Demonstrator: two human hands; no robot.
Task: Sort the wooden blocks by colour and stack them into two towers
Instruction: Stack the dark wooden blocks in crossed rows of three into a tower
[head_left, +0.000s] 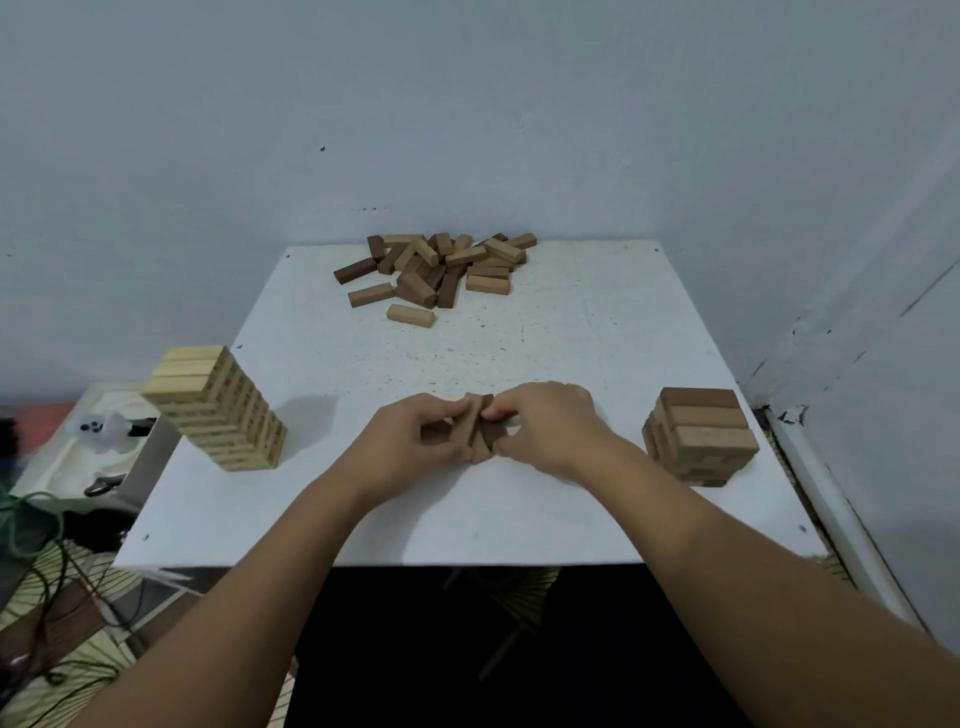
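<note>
Both hands meet at the middle of the white table (571, 338). My left hand (415, 441) and my right hand (545, 431) press together a small bunch of dark brown blocks (480, 431) held side by side just above the tabletop. A tall tower of light blocks (218, 410) stands at the left edge. A shorter tower of brown blocks (698, 436) stands at the right edge. A loose pile of mixed light and dark blocks (441, 265) lies at the far side, with one light block (410, 315) apart in front of it.
A wall closes the far side and the right side of the table. Left of the table, lower down, are a white tray (67, 457) and green cables (31, 519). The table's near edge runs just under my forearms.
</note>
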